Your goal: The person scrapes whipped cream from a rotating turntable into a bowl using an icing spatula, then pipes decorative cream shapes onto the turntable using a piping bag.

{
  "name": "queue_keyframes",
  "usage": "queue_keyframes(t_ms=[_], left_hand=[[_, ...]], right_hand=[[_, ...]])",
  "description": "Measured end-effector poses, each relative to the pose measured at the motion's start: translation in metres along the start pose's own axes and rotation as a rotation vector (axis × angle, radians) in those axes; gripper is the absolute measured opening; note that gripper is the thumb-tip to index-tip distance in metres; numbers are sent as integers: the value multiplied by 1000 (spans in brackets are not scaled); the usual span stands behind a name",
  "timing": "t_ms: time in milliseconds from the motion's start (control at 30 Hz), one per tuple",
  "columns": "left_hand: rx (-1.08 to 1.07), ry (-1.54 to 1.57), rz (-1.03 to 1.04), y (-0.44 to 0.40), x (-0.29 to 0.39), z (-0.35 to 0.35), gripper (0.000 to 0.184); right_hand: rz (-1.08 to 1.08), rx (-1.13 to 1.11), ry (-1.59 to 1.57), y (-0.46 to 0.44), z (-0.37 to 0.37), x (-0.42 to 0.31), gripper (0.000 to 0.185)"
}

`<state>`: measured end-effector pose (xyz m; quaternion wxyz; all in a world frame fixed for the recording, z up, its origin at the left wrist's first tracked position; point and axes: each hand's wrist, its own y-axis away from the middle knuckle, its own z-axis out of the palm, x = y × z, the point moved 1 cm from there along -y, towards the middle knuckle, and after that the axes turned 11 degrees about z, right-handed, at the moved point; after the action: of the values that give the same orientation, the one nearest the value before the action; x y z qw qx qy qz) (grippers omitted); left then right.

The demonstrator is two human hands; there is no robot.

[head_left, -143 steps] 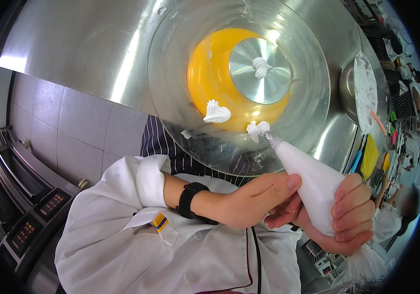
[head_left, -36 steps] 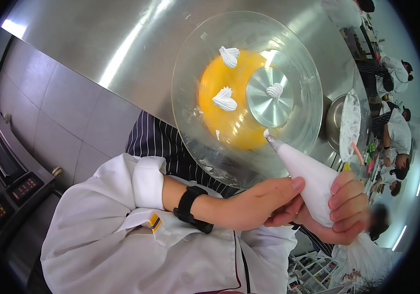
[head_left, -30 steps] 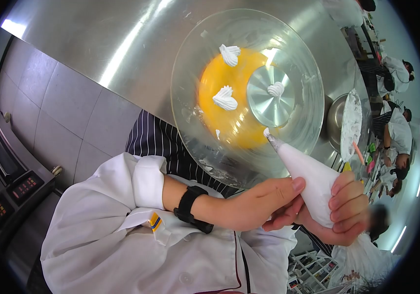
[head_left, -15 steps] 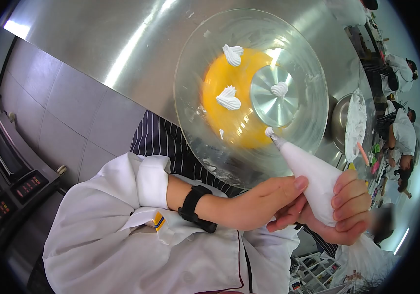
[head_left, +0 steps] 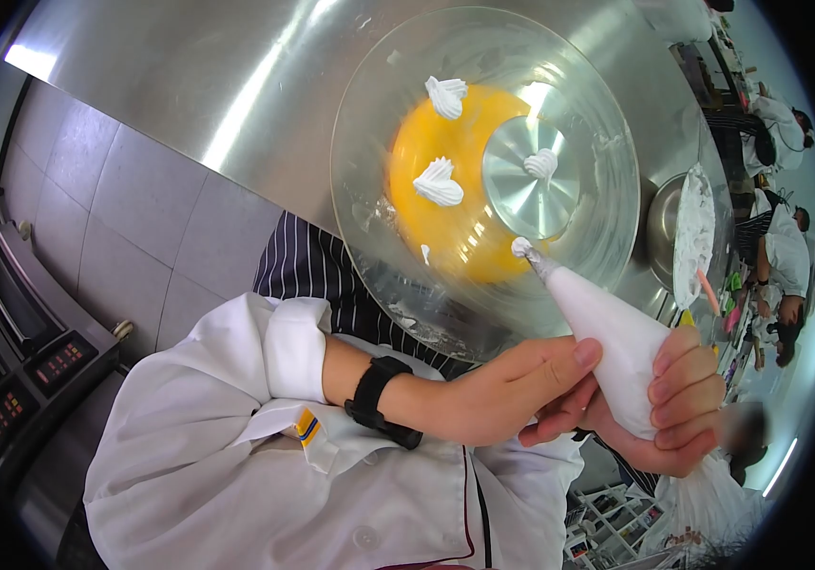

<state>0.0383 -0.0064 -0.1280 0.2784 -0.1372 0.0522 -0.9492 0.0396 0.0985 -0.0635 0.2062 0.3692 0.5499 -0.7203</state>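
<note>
A white-filled piping bag (head_left: 607, 332) slants over a clear round turntable plate (head_left: 355, 104), and its metal tip (head_left: 540, 263) touches a small white cream blob (head_left: 521, 247). My right hand (head_left: 681, 408) is wrapped round the wide end of the bag. With its thumb against the bag's side, my left hand (head_left: 536, 385) steadies the bag; its other fingers are partly hidden. Two ridged cream hearts (head_left: 440, 182) lie on the plate over a yellow-orange base (head_left: 417, 133). A cream swirl (head_left: 540, 163) sits at the silver centre disc (head_left: 514, 201).
The plate stands on a steel table (head_left: 170, 85). To its right are a metal bowl (head_left: 662, 228) and a cream-smeared white item (head_left: 692, 237) with a pink-orange handle (head_left: 709, 293). Other people (head_left: 787, 252) work at the far right. An appliance with lit panels (head_left: 60, 356) is at left.
The cream hearts have shifted up and left since the earliest frame, and the second looks fuller. A new cream blob has grown at the tip. Both hands keep their hold.
</note>
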Motion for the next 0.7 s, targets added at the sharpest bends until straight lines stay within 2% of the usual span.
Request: queue_keyframes(t_ms=[700], left_hand=[[-7,8,-21,2,-6,2,46]], right_hand=[[22,-15,5,2,-4,-5,36]])
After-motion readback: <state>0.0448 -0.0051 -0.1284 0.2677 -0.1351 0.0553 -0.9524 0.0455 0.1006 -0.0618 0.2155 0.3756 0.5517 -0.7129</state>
